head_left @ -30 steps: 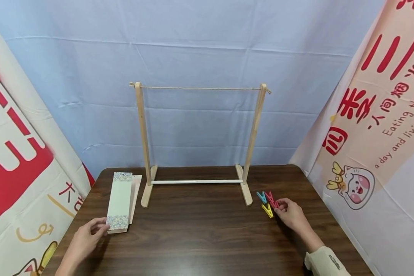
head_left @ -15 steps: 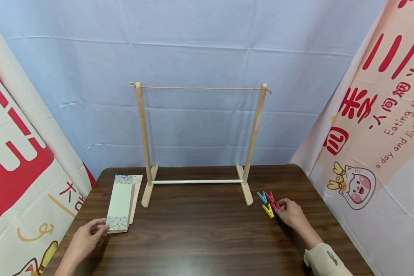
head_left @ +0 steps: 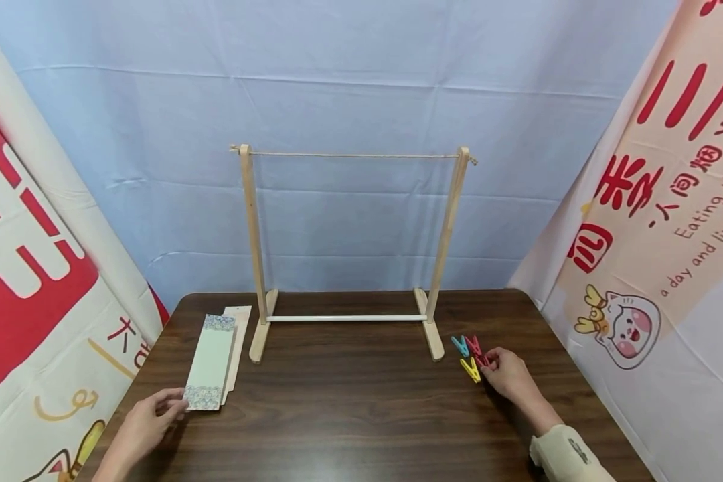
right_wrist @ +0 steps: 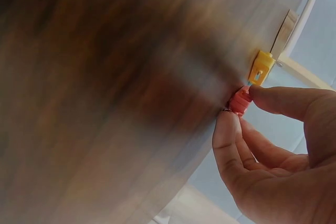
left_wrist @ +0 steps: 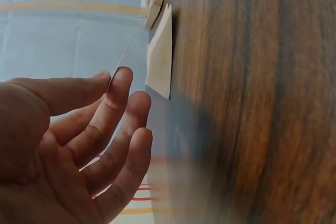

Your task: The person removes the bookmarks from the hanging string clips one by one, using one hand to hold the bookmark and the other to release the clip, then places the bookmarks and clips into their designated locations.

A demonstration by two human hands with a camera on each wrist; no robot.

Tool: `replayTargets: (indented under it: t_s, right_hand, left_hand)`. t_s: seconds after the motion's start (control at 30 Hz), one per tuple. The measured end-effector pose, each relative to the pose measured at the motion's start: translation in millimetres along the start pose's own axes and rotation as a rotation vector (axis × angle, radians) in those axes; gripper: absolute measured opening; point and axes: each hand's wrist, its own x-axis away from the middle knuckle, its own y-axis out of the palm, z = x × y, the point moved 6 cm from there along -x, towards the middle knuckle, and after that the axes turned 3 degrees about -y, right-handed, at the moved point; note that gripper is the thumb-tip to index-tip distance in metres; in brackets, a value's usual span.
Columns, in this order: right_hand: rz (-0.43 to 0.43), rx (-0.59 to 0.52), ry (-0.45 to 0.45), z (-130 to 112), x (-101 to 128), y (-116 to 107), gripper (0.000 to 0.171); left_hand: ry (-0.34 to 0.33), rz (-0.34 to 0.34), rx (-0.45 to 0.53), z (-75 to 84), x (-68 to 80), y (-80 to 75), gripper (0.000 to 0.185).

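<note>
My left hand (head_left: 147,422) pinches the near left corner of a pale green card (head_left: 209,358) with blue floral bands at both ends. Edge-on in the left wrist view, that card (left_wrist: 124,55) is a thin line between thumb and index finger. Other cards (left_wrist: 160,56) lie beneath it on the table, a pale pinkish one (head_left: 237,341) showing at its right. At the right, my right hand (head_left: 511,376) holds a red clothespin (right_wrist: 240,101) between thumb and fingers. Beside it lie another red clothespin (head_left: 472,344), a blue clothespin (head_left: 460,345) and a yellow clothespin (head_left: 470,369).
A wooden stand (head_left: 256,227) with a string (head_left: 355,156) tied across its top stands at the back middle of the brown table (head_left: 361,402). A white rod (head_left: 346,318) joins its feet. Behind hangs a blue cloth (head_left: 349,87); printed cloths flank both sides.
My left hand has drawn slightly toward me with the green card, whose far end sits lower and shows more of the cards beneath. My right hand stays at the red clothespin.
</note>
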Motion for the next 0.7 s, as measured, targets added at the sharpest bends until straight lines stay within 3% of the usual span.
replayTargets:
  t_s: [0.7]
  right_hand:
    - [0.082, 0.015, -0.066, -2.4, 5.3, -2.3, 0.031]
  left_hand:
    - [0.002, -0.032, 0.038, -0.1, -2.2, 6.2, 0.04]
